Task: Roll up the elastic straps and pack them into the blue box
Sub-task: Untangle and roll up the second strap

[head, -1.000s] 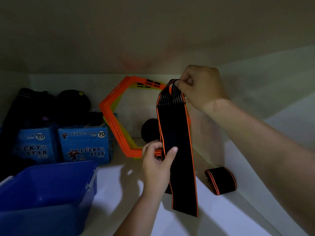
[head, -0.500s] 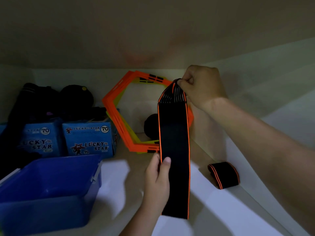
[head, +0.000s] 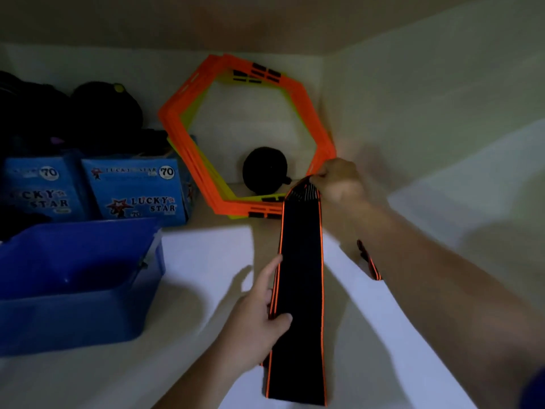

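Observation:
A long black elastic strap (head: pixel 300 276) with orange edges stretches from the back of the white shelf toward me. My right hand (head: pixel 339 181) pinches its far end near the hexagon frames. My left hand (head: pixel 259 317) holds the strap's left edge partway down, thumb across the front. The strap's free end lies near the shelf's front. A second strap (head: pixel 370 264), rolled, sits on the shelf behind my right forearm, mostly hidden. The blue box (head: pixel 73 314) stands open at the left; what I can see of its inside holds nothing.
Orange and yellow hexagon frames (head: pixel 182 119) lean against the back wall, a black ball (head: pixel 264 169) behind them. Two blue "Lucky Star" cartons (head: pixel 138 190) and dark bags (head: pixel 103 110) fill the back left. The side wall (head: pixel 442 128) closes the right.
My right hand has lowered the strap's end from head height down toward the shelf. My left hand slid further down the strap. The view tilted downward.

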The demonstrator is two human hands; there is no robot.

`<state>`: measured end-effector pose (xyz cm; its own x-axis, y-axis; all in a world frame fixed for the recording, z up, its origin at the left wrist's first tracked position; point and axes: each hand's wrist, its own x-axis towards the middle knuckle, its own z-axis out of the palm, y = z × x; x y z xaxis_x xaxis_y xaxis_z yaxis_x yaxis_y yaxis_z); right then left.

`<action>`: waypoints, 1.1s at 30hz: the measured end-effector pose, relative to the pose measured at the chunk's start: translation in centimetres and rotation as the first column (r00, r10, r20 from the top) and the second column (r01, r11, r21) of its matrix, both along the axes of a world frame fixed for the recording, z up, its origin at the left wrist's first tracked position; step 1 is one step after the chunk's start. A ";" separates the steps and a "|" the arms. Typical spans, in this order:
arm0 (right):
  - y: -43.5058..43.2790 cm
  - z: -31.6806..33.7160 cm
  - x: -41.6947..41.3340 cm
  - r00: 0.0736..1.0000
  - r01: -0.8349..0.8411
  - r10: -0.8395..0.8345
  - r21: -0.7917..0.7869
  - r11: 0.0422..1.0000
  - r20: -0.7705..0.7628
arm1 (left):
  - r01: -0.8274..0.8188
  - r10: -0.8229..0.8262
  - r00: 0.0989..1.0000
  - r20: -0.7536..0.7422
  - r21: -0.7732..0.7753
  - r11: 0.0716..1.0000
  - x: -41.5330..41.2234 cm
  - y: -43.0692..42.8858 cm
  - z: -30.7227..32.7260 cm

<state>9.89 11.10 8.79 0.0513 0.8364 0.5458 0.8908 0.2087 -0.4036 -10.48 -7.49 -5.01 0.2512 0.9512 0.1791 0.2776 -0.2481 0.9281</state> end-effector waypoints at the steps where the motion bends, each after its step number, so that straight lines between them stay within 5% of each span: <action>1: 0.5 -2.0 0.1 0.999 0.003 -0.001 -0.046 0.999 0.035 | -0.029 0.040 0.981 -0.188 0.062 0.998 -0.3 0.0 -0.2; 4: 1.7 -6.9 0.1 1.000 0.009 -0.007 -0.169 0.986 0.012 | -0.020 0.150 0.785 -0.601 0.218 0.976 -0.7 0.3 -1.0; 7: 2.1 -9.6 -0.1 0.994 0.014 -0.041 -0.261 0.965 -0.097 | -0.004 0.215 0.642 -0.736 0.278 0.961 -0.8 0.4 -1.5; 11: 1.5 -11.2 0.0 0.990 -0.029 -0.019 -0.345 0.938 -0.137 | -0.022 0.215 0.669 -0.712 0.270 0.963 -0.8 0.7 -1.9; 14: -1.6 -11.1 1.3 0.998 -0.068 0.058 -0.345 0.936 -0.038 | -0.098 0.201 0.827 -0.526 0.216 0.971 -2.6 1.5 -1.2; 17: -7.4 -11.1 3.2 0.951 -0.104 0.231 -0.493 0.864 0.204 | -0.077 0.184 0.718 -0.672 0.185 0.980 -5.6 2.0 -0.1; 20: -13.4 -12.2 4.0 0.923 -0.156 0.328 -0.586 0.795 0.200 | 0.050 0.101 0.639 -0.762 0.172 0.984 -6.9 0.8 -0.1; 27: -18.2 -13.9 2.3 0.919 -0.334 0.393 -0.503 0.797 0.012 | 0.190 0.062 0.695 -0.716 0.266 0.945 -4.6 -0.6 -1.1; 33: -19.3 -14.1 2.0 0.916 -0.369 0.401 -0.403 0.838 -0.006 | 0.210 0.075 0.707 -0.703 0.310 0.927 -4.5 -1.5 -1.7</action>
<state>11.94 -8.24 -5.33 -0.3468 0.9237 0.1626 0.8023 0.3820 -0.4588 -15.03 -8.98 -6.69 0.4982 0.8351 0.2331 0.7708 -0.5498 0.3219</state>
